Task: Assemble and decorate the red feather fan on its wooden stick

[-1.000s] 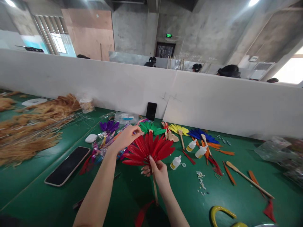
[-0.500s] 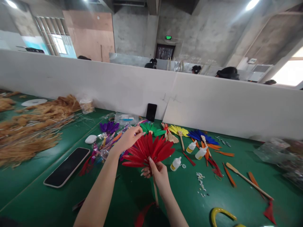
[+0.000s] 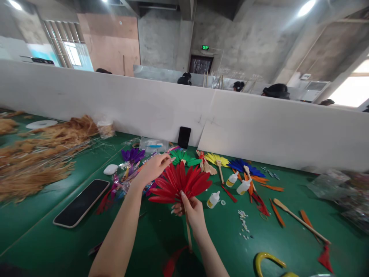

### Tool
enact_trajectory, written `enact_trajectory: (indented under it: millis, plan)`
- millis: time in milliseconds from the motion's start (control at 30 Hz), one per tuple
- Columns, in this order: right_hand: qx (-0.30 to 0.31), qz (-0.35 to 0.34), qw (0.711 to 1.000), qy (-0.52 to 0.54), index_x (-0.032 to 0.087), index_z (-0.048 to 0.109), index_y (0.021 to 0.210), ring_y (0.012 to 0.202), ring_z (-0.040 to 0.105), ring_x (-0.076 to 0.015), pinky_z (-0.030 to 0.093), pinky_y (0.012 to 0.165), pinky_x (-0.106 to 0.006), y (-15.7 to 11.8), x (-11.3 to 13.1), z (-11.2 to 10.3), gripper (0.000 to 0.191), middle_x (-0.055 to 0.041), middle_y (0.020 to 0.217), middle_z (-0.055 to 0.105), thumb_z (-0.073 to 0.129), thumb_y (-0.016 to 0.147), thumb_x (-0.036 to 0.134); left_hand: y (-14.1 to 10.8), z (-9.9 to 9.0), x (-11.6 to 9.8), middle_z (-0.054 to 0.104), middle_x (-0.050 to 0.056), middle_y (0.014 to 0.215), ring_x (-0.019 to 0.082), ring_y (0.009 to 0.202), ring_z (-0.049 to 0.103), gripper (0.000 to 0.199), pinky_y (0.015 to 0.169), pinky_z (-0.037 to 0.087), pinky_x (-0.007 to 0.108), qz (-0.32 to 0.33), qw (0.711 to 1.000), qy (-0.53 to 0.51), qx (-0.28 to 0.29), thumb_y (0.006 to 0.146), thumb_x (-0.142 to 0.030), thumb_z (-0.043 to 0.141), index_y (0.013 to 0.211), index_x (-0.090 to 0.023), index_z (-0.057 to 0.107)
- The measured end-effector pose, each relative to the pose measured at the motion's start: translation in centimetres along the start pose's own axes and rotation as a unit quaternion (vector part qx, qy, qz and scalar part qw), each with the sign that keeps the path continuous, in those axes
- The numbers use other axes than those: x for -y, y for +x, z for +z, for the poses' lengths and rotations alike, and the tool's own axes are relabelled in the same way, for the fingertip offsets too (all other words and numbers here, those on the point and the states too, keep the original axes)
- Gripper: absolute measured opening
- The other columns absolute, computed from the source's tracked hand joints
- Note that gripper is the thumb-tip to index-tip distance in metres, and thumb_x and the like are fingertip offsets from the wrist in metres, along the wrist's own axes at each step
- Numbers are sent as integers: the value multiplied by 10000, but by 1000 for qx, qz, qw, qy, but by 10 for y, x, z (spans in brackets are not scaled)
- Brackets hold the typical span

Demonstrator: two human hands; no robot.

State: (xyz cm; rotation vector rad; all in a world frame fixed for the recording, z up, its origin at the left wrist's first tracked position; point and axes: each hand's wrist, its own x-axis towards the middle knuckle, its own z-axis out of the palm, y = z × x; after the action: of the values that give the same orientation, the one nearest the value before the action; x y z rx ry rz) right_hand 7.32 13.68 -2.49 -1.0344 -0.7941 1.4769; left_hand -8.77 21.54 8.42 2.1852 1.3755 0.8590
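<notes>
My right hand (image 3: 194, 215) grips a red feather fan (image 3: 181, 182) where its feathers meet the wooden handle (image 3: 188, 234), thumb on the front and fingers behind. The feathers spread upward, and a red tassel (image 3: 174, 261) hangs at the handle's lower end. At the fan's upper left edge is my left hand (image 3: 157, 167), its fingers bent and brought together beside the feather tips. Anything between those fingertips is too small to make out. Just behind the fan lies a green feather fan (image 3: 186, 158). White glue bottles (image 3: 213, 200) stand to its right.
Yellow (image 3: 217, 159) and blue feather fans (image 3: 246, 168) lie behind the bottles. Small beads (image 3: 243, 221), orange feathers and a wooden handle (image 3: 300, 219) are at right. A large phone (image 3: 82, 202) and dried grass (image 3: 57, 150) lie left. A white partition (image 3: 150, 104) borders the table.
My left hand's fingers have straightened slightly at the feather tips. My right hand still holds the fan in nearly the same place. The view has shifted very slightly.
</notes>
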Motion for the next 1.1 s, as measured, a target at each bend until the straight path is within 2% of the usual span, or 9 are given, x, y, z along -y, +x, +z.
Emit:
enact_trajectory:
  millis: [133, 233, 367, 700, 1100]
  plan:
    - [-14, -8, 1000, 3, 119, 565, 768, 376, 593, -126, 400, 339, -165, 2, 1, 0, 466, -40, 491, 656, 677, 647, 554, -2, -5, 6, 557, 3, 682, 137, 595, 503, 349, 560, 350, 247, -24, 1000, 9, -6, 900, -445, 355, 764, -185, 543]
    - [-20, -8, 1000, 3, 121, 558, 759, 372, 592, -128, 404, 340, -168, 1, 2, 0, 467, -37, 481, 651, 676, 645, 558, -1, -5, 7, 566, 12, 693, 142, 615, 510, 361, 572, 352, 248, -6, 1000, 17, 17, 877, -465, 395, 737, -175, 560]
    - [-21, -14, 1000, 3, 125, 556, 745, 378, 598, -130, 402, 339, -165, -1, 3, 0, 457, -38, 484, 654, 674, 650, 555, 0, -3, 2, 587, 7, 730, 138, 637, 513, 356, 588, 353, 245, 22, 999, 17, 46, 859, -480, 431, 748, -176, 580]
    - [-35, -12, 999, 2, 134, 535, 652, 387, 597, -124, 417, 348, -170, 2, 3, -1, 445, -61, 492, 660, 666, 656, 559, 0, -4, -1, 616, 17, 801, 160, 745, 546, 299, 669, 381, 260, 42, 999, 16, 25, 839, -446, 483, 728, -185, 578]
    - [-49, -21, 999, 7, 139, 525, 617, 377, 586, -121, 404, 340, -173, 0, 8, 1, 453, -53, 477, 646, 661, 653, 569, -3, -12, 5, 627, 16, 858, 179, 825, 550, 263, 731, 389, 283, 43, 997, 35, 58, 828, -431, 503, 786, -201, 622]
